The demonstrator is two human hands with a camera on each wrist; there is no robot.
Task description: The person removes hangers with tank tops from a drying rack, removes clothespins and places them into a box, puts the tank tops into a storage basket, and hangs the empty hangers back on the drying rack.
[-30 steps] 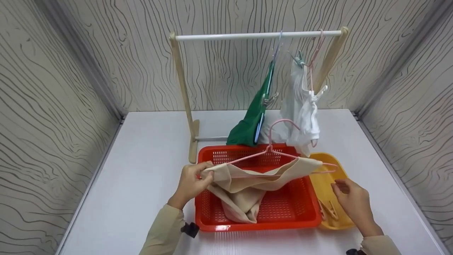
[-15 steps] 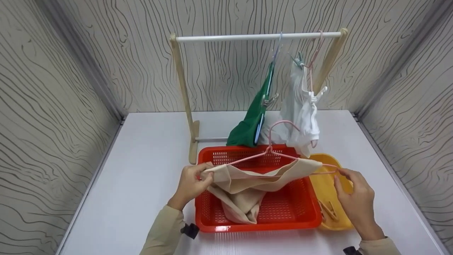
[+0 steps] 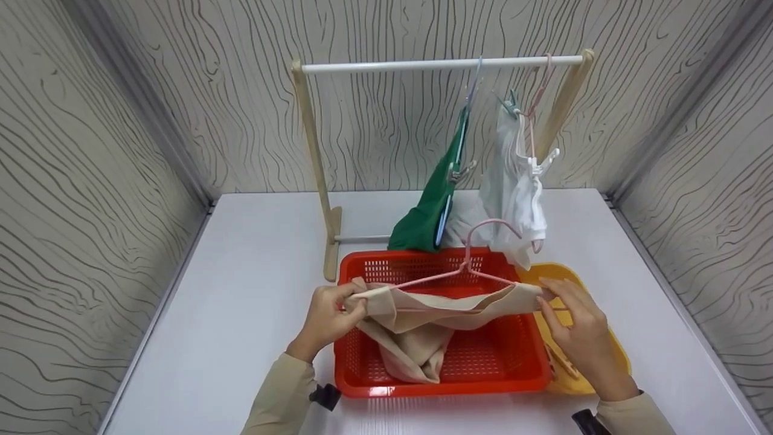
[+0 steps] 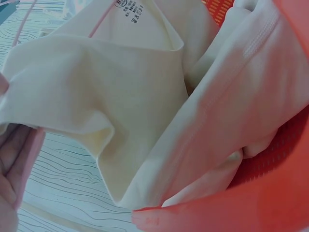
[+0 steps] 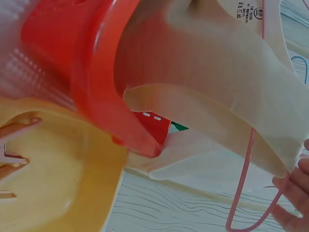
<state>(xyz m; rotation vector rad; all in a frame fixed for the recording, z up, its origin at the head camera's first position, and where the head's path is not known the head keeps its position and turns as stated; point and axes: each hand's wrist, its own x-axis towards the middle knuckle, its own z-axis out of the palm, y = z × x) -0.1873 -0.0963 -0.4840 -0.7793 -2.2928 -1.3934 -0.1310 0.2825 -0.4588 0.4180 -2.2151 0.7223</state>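
A beige garment [image 3: 416, 347] with a label printed inside is draped over a pink hanger [image 3: 468, 251]; its lower part sags into the red basket [image 3: 477, 388]. My left hand [image 3: 326, 317] pinches the fabric at the hanger's left end. On the other side, my right hand [image 3: 580, 329] holds the garment's right edge between thumb and fingers. In the right wrist view, the bare pink end of the hanger [image 5: 241, 188] sticks out past the cloth beside the fingers [image 5: 294, 193]. The left wrist view shows the cloth [image 4: 53, 87] stretched from the left fingertips.
A yellow tray [image 3: 622, 356] with wooden clothespins [image 3: 561, 360] stands right of the basket. Behind is a rack with a white rail [image 3: 386, 65], bearing a green garment [image 3: 423, 208] and a white garment [image 3: 504, 169] on hangers, with clips on them.
My right hand has come from above the yellow tray to the hanger's right end, then inward to the garment's edge. The hanger's hook has dropped slightly. The left hand stays nearly still.
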